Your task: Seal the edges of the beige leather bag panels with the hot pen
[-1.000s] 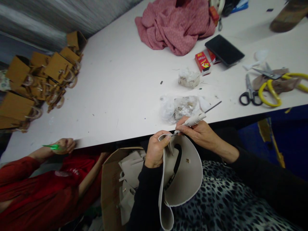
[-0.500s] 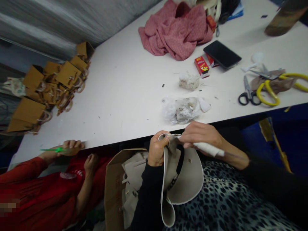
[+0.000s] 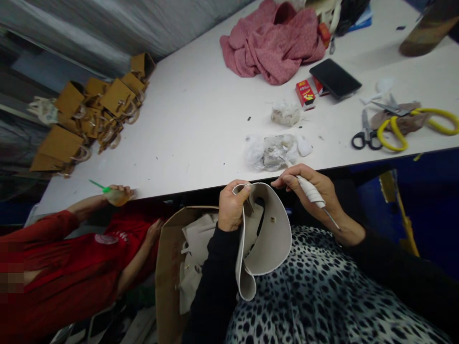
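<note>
At five o'clock in my view, I have the left fingers (image 3: 244,195) pinched narrowly on the rim of a grey bag body (image 3: 267,243). At its two o'clock, the right fingers (image 3: 291,180) hold a white-handled awl (image 3: 311,192), apart from it. The gold fitting (image 3: 273,220) looks set; the rim gapes, and I can't tell how much edge work remains.

Pinching with the left hand (image 3: 229,208) just below centre, at six o'clock, with the thumb (image 3: 244,194) uppermost and angled towards one o'clock. Angled back towards seven o'clock with the left forearm (image 3: 218,258), black-sleeved to the wrist. Gripping with the right hand (image 3: 322,185) between three and four o'clock, with bent fingers, well apart from the left. Bare at the right wrist (image 3: 353,235), then black-sleeved along the right forearm (image 3: 387,258), slanting towards four o'clock.
</note>
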A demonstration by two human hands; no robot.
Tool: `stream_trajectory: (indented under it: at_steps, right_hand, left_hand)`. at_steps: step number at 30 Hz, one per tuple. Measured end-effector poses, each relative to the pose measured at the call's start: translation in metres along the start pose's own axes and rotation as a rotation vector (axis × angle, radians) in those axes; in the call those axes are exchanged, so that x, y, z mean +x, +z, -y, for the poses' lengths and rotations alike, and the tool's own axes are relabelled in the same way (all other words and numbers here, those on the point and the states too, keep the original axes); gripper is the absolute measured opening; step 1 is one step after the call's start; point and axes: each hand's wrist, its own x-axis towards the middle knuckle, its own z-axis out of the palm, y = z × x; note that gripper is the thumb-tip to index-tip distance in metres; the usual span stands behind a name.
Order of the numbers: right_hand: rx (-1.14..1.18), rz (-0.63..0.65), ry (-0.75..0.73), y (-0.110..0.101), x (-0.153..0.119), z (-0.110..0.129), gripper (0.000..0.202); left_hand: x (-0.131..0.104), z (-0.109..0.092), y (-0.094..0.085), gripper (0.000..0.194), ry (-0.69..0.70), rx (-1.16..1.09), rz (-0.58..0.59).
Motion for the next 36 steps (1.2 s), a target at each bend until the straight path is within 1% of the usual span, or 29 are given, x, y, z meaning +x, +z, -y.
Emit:
stream_trajectory:
  at_steps: [3, 5, 6, 8, 10, 11, 13, 14, 16, 20, 21, 23, 26, 28, 33, 34, 36]
  right_hand:
    - [-0.010, -0.021, 0.003, -0.004, -0.007, 0.008, 0.025]
    - [-0.018, -0.058, 0.011, -0.007, -0.010, 0.013, 0.027]
    - [-0.017, -0.078, 0.017, -0.007, -0.011, 0.015, 0.027]
    - [0.009, -0.108, 0.037, -0.007, -0.013, 0.016, 0.028]
    - [0.054, -0.092, 0.057, -0.004, -0.015, 0.014, 0.030]
    - [0.067, -0.061, 0.061, -0.002, -0.017, 0.012, 0.031]
    - [0.040, 0.028, 0.049, 0.002, -0.022, 0.007, 0.033]
    - [-0.007, 0.073, 0.032, 0.003, -0.025, 0.005, 0.033]
    - [-0.122, 0.146, -0.022, 0.007, -0.033, 0.001, 0.032]
    - [-0.242, 0.286, -0.153, 0.014, -0.048, -0.003, 0.032]
    - [-0.255, 0.311, -0.172, 0.015, -0.050, -0.005, 0.033]
    - [-0.282, 0.346, -0.180, 0.018, -0.051, -0.007, 0.034]
    - [-0.331, 0.375, -0.160, 0.023, -0.045, -0.005, 0.037]
    - [-0.402, 0.392, -0.166, 0.028, -0.039, 0.000, 0.043]
    - [-0.761, 0.500, -0.210, 0.046, -0.030, 0.022, 0.059]
    - [-0.839, 0.518, -0.212, 0.050, -0.029, 0.024, 0.058]
    - [-0.970, 0.536, -0.214, 0.054, -0.029, 0.026, 0.049]
  left_hand:
    - [-0.010, -0.008, -0.012, 0.032, 0.078, 0.023, -0.071]
    - [-0.021, -0.020, -0.025, 0.031, 0.164, 0.031, -0.170]
    - [-0.028, -0.027, -0.033, 0.031, 0.223, 0.049, -0.240]
    - [-0.044, -0.043, -0.046, 0.030, 0.362, 0.090, -0.422]
    - [-0.059, -0.055, -0.055, 0.028, 0.485, 0.100, -0.602]
    - [-0.066, -0.057, -0.058, 0.027, 0.534, 0.085, -0.680]
    - [-0.076, -0.055, -0.062, 0.025, 0.602, 0.050, -0.804]
    - [-0.078, -0.049, -0.064, 0.025, 0.618, 0.043, -0.856]
    - [-0.079, -0.032, -0.069, 0.026, 0.608, 0.043, -0.931]
    - [-0.074, 0.009, -0.085, 0.024, 0.517, 0.146, -0.944]
    - [-0.073, 0.016, -0.088, 0.024, 0.503, 0.183, -0.946]
    - [-0.073, 0.023, -0.093, 0.024, 0.487, 0.233, -0.965]
    - [-0.075, 0.022, -0.094, 0.025, 0.470, 0.238, -0.985]
    - [-0.076, 0.020, -0.092, 0.026, 0.470, 0.256, -0.980]
    - [-0.077, 0.016, -0.081, 0.024, 0.501, 0.364, -0.986]
    - [-0.077, 0.016, -0.078, 0.024, 0.505, 0.368, -0.982]
    - [-0.079, 0.015, -0.074, 0.024, 0.516, 0.379, -0.960]
